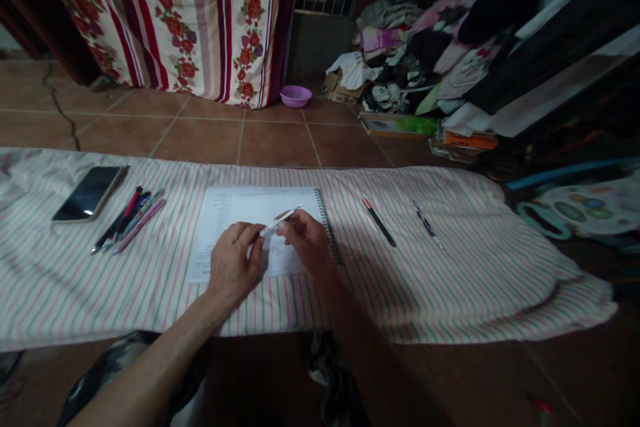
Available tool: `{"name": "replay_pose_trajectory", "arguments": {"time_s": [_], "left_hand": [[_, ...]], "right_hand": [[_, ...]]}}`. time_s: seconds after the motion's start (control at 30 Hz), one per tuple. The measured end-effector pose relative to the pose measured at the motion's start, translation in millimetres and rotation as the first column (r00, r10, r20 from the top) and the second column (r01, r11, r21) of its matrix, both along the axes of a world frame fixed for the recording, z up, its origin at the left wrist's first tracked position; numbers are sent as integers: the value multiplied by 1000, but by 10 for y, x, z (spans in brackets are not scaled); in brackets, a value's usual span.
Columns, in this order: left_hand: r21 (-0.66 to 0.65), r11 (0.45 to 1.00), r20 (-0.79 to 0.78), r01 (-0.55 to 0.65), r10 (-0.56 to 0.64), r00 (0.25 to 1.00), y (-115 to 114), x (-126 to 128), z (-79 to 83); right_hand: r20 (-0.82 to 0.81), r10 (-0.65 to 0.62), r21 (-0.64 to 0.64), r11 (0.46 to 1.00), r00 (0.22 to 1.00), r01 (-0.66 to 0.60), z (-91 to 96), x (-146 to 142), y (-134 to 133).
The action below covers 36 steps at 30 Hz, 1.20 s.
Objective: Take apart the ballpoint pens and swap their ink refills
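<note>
Over an open spiral notebook (240,203), both hands meet at a slim white pen (287,215). My right hand (309,240) is closed around it, and its thin tip points up and to the right. The fingers of my left hand (235,257) pinch the pen's other end, where the small white part is too blurred to make out. Handwriting shows on the page below the hands. To the right of the notebook lie a black pen with an orange end (379,222) and a patterned pen (428,225).
A striped cloth (470,280) covers the low surface. On its left lie a phone (91,194) and a bunch of several pens (129,220). Beyond are a tiled floor, a purple basin (296,96), a flowered curtain (200,27) and a clothes heap (390,40).
</note>
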State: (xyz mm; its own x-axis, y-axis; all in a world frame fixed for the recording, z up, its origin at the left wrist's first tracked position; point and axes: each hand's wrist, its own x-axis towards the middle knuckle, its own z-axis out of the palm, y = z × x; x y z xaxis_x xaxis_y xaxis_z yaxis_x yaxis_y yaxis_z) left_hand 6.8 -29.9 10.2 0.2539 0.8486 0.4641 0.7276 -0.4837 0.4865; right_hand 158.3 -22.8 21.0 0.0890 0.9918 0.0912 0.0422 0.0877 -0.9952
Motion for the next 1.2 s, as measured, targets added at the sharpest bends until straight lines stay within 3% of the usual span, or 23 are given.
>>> {"name": "replay_pose_trajectory", "arguments": {"time_s": [1.2], "left_hand": [[-188,982,176,21,13,984,-7,-17,58]], "right_hand": [[0,-84,47,995,996,84,-86,-44,13]]}}
